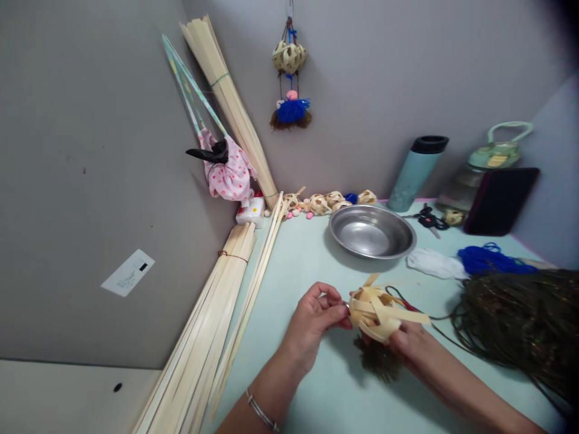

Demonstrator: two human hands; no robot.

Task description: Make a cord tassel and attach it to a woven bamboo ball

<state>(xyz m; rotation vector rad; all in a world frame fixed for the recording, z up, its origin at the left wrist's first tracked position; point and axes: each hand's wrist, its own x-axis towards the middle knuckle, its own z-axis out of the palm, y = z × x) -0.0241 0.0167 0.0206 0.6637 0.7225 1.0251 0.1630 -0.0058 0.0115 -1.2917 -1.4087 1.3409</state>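
My right hand is closed around the lower right side of a woven ball of pale bamboo strips, from which loose strip ends stick out. My left hand pinches at the ball's left side, where a small shiny metal piece shows at the fingertips; its exact kind is unclear. Beneath the ball hangs a dark brown yarn tassel. A dark cord runs from behind the ball toward the large heap of dark brown yarn at the right. Most of my right fingers are hidden behind the ball.
A steel bowl stands beyond my hands. Bamboo strips lie along the left, and a taller bundle leans in the corner. White yarn, blue yarn, scissors, a tumbler and a phone are at right.
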